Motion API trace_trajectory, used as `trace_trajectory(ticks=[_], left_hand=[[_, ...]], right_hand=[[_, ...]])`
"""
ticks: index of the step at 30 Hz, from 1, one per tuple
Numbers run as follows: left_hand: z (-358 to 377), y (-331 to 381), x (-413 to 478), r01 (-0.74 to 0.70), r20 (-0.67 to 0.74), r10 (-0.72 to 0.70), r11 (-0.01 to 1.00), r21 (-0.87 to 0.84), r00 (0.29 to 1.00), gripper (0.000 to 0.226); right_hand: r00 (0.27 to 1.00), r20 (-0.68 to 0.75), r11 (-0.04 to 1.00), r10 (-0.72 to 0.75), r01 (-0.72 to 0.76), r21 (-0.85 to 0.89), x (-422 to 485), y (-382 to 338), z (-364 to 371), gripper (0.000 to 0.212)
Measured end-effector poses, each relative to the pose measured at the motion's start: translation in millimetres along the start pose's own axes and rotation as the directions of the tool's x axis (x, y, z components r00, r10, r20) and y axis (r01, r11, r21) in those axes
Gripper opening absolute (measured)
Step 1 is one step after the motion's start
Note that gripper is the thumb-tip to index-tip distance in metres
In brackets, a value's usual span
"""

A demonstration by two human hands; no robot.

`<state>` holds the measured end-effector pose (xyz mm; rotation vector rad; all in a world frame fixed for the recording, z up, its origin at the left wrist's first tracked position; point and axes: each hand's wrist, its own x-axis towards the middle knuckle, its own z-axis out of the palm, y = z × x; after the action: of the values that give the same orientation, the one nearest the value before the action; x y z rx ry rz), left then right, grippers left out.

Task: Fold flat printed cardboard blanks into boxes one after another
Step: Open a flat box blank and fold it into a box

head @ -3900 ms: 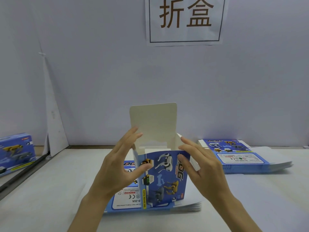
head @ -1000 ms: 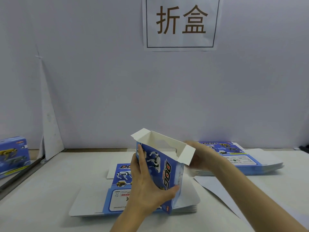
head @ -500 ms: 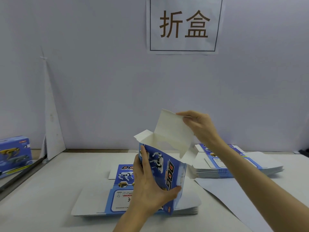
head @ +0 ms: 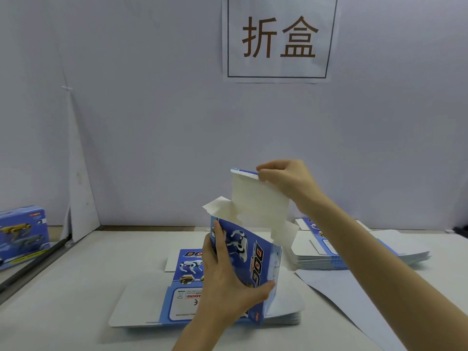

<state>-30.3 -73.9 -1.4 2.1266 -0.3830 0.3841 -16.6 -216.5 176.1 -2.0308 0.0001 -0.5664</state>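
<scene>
A blue printed box (head: 255, 264) stands upright over a stack of flat blanks (head: 152, 300) in the middle of the table. My left hand (head: 225, 287) grips the box body from the front, thumb at its lower right edge. The tall white lid flap (head: 258, 206) sticks up from the box's open top. My right hand (head: 283, 181) pinches the flap's top edge, where a narrow blue tuck strip is bent forward. Two small side flaps stand out at the left and right of the opening.
A second stack of flat blanks (head: 354, 252) lies at the back right behind my right forearm. A folded blue box (head: 22, 234) stands at the far left. A white sheet (head: 354, 300) lies on the table at right. A paper sign (head: 278, 39) hangs on the wall.
My right hand has raised the lid flap more upright and bent its top strip forward, fingers curling over the edge. My left hand keeps its hold on the box.
</scene>
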Motion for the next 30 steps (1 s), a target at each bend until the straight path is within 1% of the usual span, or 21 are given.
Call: trace_trajectory(ticks=[2, 3, 6, 9, 11, 12, 13, 15, 16, 17, 19, 21, 23, 24, 27, 28, 30], left_hand=[[-1, 0, -1, 0.000, 0.001, 0.000, 1.000, 0.001, 1.000, 0.139], [-1, 1, -1, 0.001, 0.002, -0.001, 1.000, -0.001, 1.000, 0.139], [0, 2, 1, 0.003, 0.000, -0.003, 1.000, -0.004, 1.000, 0.140], [-3, 4, 0, 0.004, -0.022, -0.004, 1.000, -0.022, 1.000, 0.139], [-5, 8, -2, 0.010, -0.061, -0.014, 0.998, -0.066, 0.998, 0.136], [-5, 10, -4, 0.016, -0.089, -0.024, 0.997, -0.080, 0.996, 0.135], [-5, 13, -5, 0.018, -0.120, -0.028, 0.996, -0.087, 0.992, 0.134], [-2, 13, -9, -0.011, -0.166, -0.005, 0.995, -0.095, 0.986, 0.134], [-1, 10, -9, -0.033, -0.173, 0.012, 0.992, -0.122, 0.985, 0.131], [-1, 5, -9, -0.051, -0.166, 0.021, 0.982, -0.184, 0.986, 0.128], [-4, -5, -8, -0.030, -0.099, -0.008, 0.925, -0.380, 0.995, 0.123], [-4, -18, -6, 0.076, 0.021, -0.075, 0.859, -0.507, 0.997, 0.110], [-2, -26, -5, 0.161, 0.124, -0.111, 0.826, -0.540, 0.986, 0.088], [-1, -29, -4, 0.172, 0.149, -0.107, 0.820, -0.546, 0.983, 0.083], [0, -30, -1, 0.191, 0.193, -0.094, 0.796, -0.575, 0.977, 0.084], [0, -31, 1, 0.192, 0.193, -0.096, 0.796, -0.574, 0.976, 0.084], [0, -32, 2, 0.180, 0.166, -0.108, 0.833, -0.523, 0.980, 0.085]], right_hand=[[0.999, 0.047, 0.996, 0.021, -0.016, -0.090, 4, -6, 2, 0.010], [0.999, 0.042, 0.992, 0.015, -0.010, -0.124, 6, -8, 3, 0.011], [0.998, -0.049, 0.984, -0.039, 0.030, -0.175, 9, -5, 9, 0.007], [0.989, -0.086, 0.980, -0.122, 0.106, -0.169, 5, 2, 11, 0.013], [0.976, -0.115, 0.979, -0.186, 0.175, -0.104, -1, 9, 6, 0.027], [0.966, -0.174, 0.982, -0.190, 0.187, -0.035, -6, 16, 2, 0.034], [0.949, -0.264, 0.979, -0.171, 0.195, 0.066, -15, 24, -3, 0.036], [0.893, -0.439, 0.935, -0.099, 0.235, 0.266, -39, 51, -4, 0.030], [0.875, -0.481, 0.918, -0.059, 0.237, 0.318, -54, 68, 0, 0.027], [0.872, -0.489, 0.911, -0.027, 0.223, 0.347, -70, 87, 8, 0.024], [0.901, -0.434, 0.897, 0.022, 0.173, 0.406, -99, 124, 28, 0.019], [0.948, -0.309, 0.878, 0.077, 0.082, 0.472, -120, 151, 45, 0.022], [0.983, -0.162, 0.888, 0.087, -0.003, 0.460, -128, 162, 55, 0.038], [0.990, -0.113, 0.896, 0.085, -0.026, 0.443, -128, 165, 56, 0.044], [0.999, -0.018, 0.919, 0.046, -0.035, 0.392, -124, 167, 55, 0.046], [1.000, 0.000, 0.938, 0.026, -0.024, 0.345, -125, 167, 56, 0.047], [1.000, -0.029, 0.982, -0.011, 0.016, 0.190, -130, 173, 62, 0.053]])
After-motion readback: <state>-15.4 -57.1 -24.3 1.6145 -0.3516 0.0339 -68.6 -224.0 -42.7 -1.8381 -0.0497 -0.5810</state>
